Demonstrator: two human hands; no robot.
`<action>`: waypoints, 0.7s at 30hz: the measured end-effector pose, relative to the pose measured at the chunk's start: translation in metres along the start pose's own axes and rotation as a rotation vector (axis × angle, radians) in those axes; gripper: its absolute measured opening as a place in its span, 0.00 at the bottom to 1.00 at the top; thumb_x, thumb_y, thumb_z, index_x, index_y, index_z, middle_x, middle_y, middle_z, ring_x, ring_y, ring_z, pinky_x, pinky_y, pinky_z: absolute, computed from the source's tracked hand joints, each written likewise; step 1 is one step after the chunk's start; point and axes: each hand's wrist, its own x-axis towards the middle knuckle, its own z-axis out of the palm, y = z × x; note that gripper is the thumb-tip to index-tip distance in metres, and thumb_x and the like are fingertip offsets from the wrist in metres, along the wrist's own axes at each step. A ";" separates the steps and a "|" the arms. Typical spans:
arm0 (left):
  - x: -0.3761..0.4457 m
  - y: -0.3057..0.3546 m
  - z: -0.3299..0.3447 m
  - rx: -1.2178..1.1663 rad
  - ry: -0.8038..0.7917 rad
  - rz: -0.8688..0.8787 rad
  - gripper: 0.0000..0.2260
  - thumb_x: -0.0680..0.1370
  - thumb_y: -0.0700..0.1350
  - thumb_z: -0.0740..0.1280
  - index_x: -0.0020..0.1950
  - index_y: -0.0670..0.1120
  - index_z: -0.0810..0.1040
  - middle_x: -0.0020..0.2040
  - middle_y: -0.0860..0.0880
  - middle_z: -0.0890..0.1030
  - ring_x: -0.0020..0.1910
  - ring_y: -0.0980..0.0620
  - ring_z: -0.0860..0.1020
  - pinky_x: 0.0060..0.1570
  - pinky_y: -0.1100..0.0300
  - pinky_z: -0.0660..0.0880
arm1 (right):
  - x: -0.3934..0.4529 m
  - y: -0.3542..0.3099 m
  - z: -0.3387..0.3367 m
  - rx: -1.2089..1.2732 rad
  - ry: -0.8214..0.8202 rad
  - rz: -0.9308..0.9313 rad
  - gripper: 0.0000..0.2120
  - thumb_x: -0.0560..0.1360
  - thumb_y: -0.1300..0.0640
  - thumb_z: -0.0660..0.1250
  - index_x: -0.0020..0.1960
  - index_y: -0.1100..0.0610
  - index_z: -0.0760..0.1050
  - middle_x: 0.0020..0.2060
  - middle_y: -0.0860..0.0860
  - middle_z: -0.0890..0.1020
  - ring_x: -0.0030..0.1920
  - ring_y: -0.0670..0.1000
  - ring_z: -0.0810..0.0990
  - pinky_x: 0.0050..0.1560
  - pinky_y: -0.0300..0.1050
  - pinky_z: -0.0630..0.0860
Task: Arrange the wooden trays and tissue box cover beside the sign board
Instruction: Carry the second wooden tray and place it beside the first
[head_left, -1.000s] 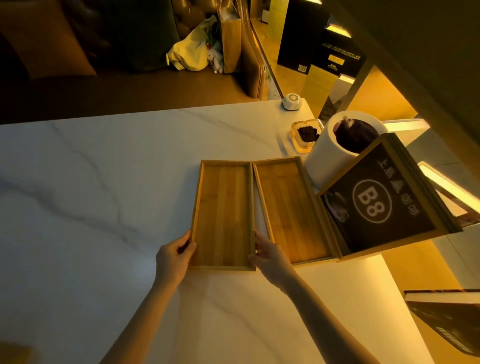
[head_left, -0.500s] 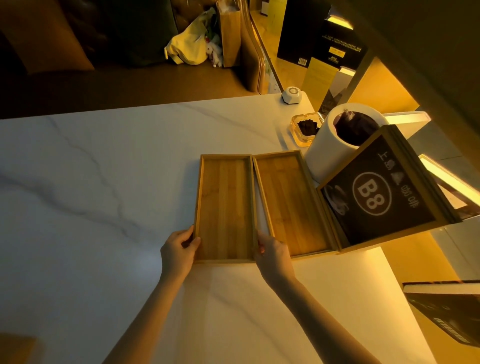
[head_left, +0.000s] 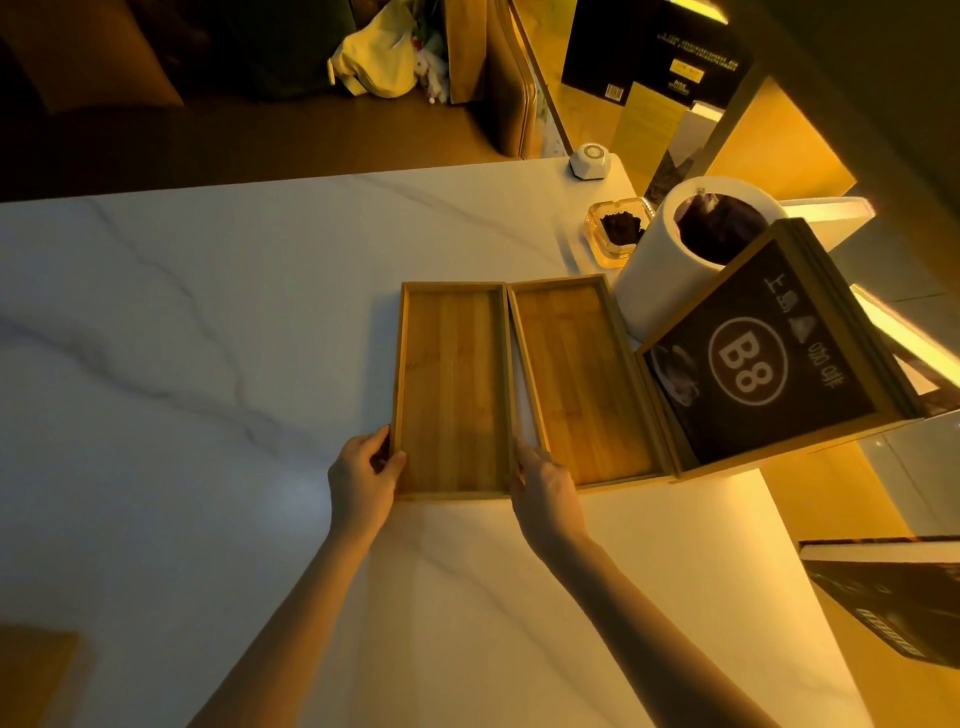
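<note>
Two wooden trays, centre frame, on marble bench (head_left: 208, 312): right tray (head_left: 582, 384) against sign board (head_left: 769, 358); left tray (head_left: 452, 389) alongside, narrow gap between. Left hand (head_left: 361, 478) and right hand (head_left: 543, 486), grip clamped on left tray's near corners. Tissue box cover not visible, apparently unplaced.

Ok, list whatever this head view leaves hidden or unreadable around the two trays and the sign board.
- Tissue box cover: none identifiable in the head view.
- Right hand fingertips: tucked between the left tray and right tray.
- Sign board: small side text unreadable; its frame hides the table behind.
- White cylinder: base hidden by the sign board.
</note>
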 end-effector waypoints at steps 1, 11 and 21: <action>-0.001 0.000 0.000 0.001 -0.003 0.008 0.18 0.73 0.38 0.66 0.63 0.37 0.70 0.54 0.35 0.78 0.53 0.40 0.77 0.51 0.58 0.70 | -0.002 0.000 -0.001 -0.010 -0.012 -0.012 0.14 0.78 0.61 0.59 0.62 0.59 0.69 0.53 0.56 0.78 0.50 0.54 0.78 0.46 0.43 0.77; -0.045 -0.020 0.017 0.301 -0.008 0.066 0.29 0.77 0.58 0.44 0.64 0.37 0.68 0.64 0.37 0.74 0.63 0.39 0.72 0.61 0.40 0.71 | -0.053 0.025 0.027 -0.519 -0.102 -0.178 0.29 0.77 0.40 0.38 0.69 0.53 0.64 0.68 0.50 0.64 0.69 0.52 0.62 0.67 0.54 0.47; -0.050 -0.016 0.025 0.267 -0.019 0.026 0.23 0.78 0.50 0.49 0.67 0.38 0.64 0.70 0.39 0.67 0.71 0.41 0.61 0.68 0.39 0.57 | -0.058 0.036 0.028 -0.544 -0.037 -0.183 0.28 0.77 0.41 0.39 0.70 0.55 0.59 0.69 0.52 0.63 0.69 0.52 0.63 0.68 0.52 0.45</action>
